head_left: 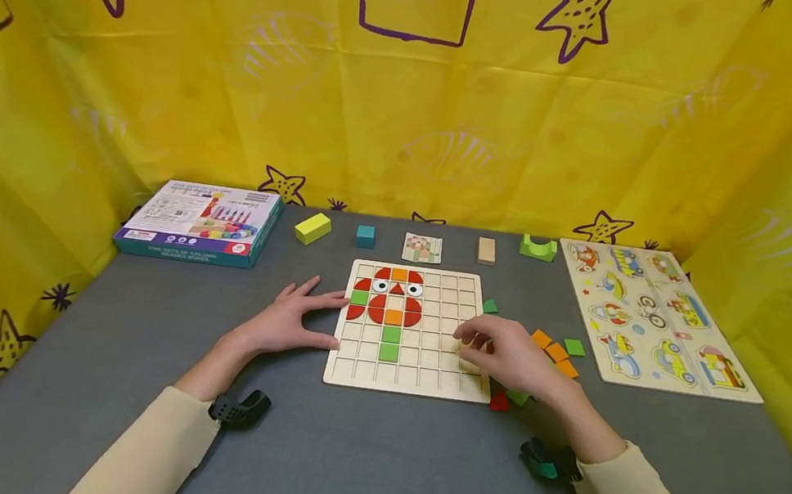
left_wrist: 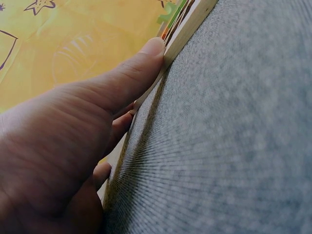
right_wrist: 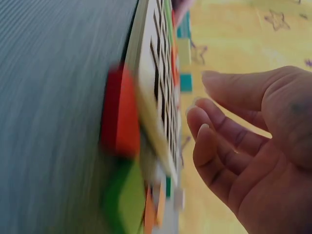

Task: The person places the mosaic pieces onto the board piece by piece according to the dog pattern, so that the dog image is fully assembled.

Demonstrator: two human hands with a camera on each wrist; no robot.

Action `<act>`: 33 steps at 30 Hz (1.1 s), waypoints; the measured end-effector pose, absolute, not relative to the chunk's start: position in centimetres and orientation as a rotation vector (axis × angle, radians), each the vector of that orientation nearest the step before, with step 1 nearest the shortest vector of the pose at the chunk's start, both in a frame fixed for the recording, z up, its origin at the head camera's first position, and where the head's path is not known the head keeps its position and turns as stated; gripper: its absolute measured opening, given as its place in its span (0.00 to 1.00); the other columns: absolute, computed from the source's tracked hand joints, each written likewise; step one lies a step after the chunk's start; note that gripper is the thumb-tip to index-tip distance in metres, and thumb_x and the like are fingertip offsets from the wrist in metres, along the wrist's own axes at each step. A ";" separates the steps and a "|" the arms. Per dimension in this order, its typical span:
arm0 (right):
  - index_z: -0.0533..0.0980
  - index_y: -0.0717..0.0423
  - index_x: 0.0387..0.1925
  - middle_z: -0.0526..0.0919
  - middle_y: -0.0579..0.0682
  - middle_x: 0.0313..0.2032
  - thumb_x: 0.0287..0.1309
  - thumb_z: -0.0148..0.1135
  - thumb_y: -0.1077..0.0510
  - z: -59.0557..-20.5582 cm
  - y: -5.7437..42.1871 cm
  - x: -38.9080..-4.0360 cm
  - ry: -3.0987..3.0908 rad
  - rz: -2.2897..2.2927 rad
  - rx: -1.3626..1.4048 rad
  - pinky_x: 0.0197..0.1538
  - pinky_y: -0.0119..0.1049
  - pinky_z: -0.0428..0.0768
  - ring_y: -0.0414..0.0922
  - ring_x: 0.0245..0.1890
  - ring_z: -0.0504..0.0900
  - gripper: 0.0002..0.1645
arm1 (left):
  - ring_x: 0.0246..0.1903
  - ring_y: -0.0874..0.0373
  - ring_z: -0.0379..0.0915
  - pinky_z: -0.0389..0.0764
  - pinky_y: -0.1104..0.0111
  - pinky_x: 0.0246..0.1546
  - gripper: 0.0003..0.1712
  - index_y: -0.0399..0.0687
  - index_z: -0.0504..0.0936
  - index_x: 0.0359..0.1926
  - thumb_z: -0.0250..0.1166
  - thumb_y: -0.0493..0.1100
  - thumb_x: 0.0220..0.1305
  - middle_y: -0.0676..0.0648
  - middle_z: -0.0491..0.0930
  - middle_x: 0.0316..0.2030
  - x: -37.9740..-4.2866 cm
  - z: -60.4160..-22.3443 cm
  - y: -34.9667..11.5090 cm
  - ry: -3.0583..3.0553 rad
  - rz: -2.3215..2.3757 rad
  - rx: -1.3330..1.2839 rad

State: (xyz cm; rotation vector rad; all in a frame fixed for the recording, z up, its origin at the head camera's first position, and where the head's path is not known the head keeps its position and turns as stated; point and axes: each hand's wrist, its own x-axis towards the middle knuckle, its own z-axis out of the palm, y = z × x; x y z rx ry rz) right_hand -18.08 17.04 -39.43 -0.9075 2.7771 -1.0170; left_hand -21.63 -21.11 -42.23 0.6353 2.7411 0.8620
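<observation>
A wooden grid board (head_left: pixel 437 360) lies in front of the person. Red, orange and green tiles and two eye pieces form a bird-like figure on its left half, with a green tile (head_left: pixel 389 352) lowest. Along the board's left edge rests the left hand (head_left: pixel 286 322), fingers and thumb spread, the thumb tip touching the rim in the left wrist view. Over the board's right side hovers the right hand (head_left: pixel 505 353), loosely bent, with nothing between thumb and fingers in the right wrist view. Beneath it lie a red piece (right_wrist: pixel 120 114) and a green piece (right_wrist: pixel 126 197).
Loose orange tiles (head_left: pixel 555 352) and a green tile (head_left: pixel 574 348) lie right of the board. Behind it are a small pattern card (head_left: pixel 422 249), a yellow block (head_left: pixel 312 228), a blue cube (head_left: pixel 365 236), a tan block (head_left: pixel 487 251) and a green arch (head_left: pixel 538 249). A boxed game (head_left: pixel 199 223) and a vehicle puzzle (head_left: pixel 654 320) flank them.
</observation>
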 end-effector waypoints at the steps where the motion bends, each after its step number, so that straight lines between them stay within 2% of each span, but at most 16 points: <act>1: 0.84 0.57 0.44 0.82 0.42 0.35 0.61 0.70 0.63 -39.5 17.8 -18.0 2.785 -1.023 -0.891 0.41 0.39 0.81 0.41 0.35 0.79 0.09 | 0.76 0.35 0.33 0.36 0.33 0.68 0.46 0.53 0.72 0.72 0.75 0.62 0.56 0.49 0.64 0.74 -21.6 -42.3 -21.1 2.741 0.858 0.633; 8: 0.83 0.57 0.45 0.82 0.43 0.36 0.60 0.72 0.63 -39.8 22.4 -17.1 2.798 -1.028 -0.781 0.37 0.36 0.80 0.41 0.34 0.78 0.12 | 0.76 0.35 0.33 0.36 0.33 0.68 0.46 0.54 0.72 0.72 0.75 0.63 0.56 0.49 0.64 0.74 -21.8 -42.2 -20.9 2.740 0.858 0.632; 16: 0.82 0.53 0.41 0.80 0.41 0.36 0.54 0.77 0.59 -40.1 25.8 -16.1 2.847 -0.963 -0.804 0.37 0.35 0.78 0.38 0.33 0.76 0.14 | 0.76 0.35 0.33 0.39 0.31 0.67 0.47 0.55 0.72 0.72 0.75 0.64 0.55 0.48 0.62 0.74 -21.7 -42.3 -21.1 2.739 0.871 0.609; 22: 0.80 0.53 0.39 0.78 0.41 0.34 0.52 0.79 0.55 -40.4 26.5 -16.1 2.821 -0.890 -0.780 0.36 0.34 0.77 0.40 0.32 0.74 0.16 | 0.76 0.33 0.33 0.42 0.29 0.65 0.47 0.57 0.71 0.73 0.75 0.65 0.55 0.44 0.59 0.75 -21.4 -42.6 -21.1 2.739 0.874 0.584; 26: 0.80 0.51 0.38 0.76 0.41 0.32 0.51 0.80 0.51 -40.2 26.6 -16.1 2.805 -0.843 -0.766 0.37 0.34 0.76 0.40 0.32 0.73 0.18 | 0.76 0.34 0.33 0.41 0.29 0.66 0.47 0.56 0.71 0.73 0.75 0.64 0.55 0.46 0.61 0.75 -21.5 -42.6 -21.0 2.740 0.881 0.595; 33: 0.81 0.52 0.40 0.76 0.41 0.34 0.50 0.80 0.51 -39.9 26.4 -16.0 2.753 -0.803 -0.787 0.38 0.35 0.77 0.39 0.33 0.74 0.18 | 0.76 0.34 0.33 0.38 0.31 0.67 0.46 0.54 0.71 0.73 0.74 0.63 0.57 0.48 0.62 0.74 -21.6 -42.4 -21.0 2.739 0.857 0.601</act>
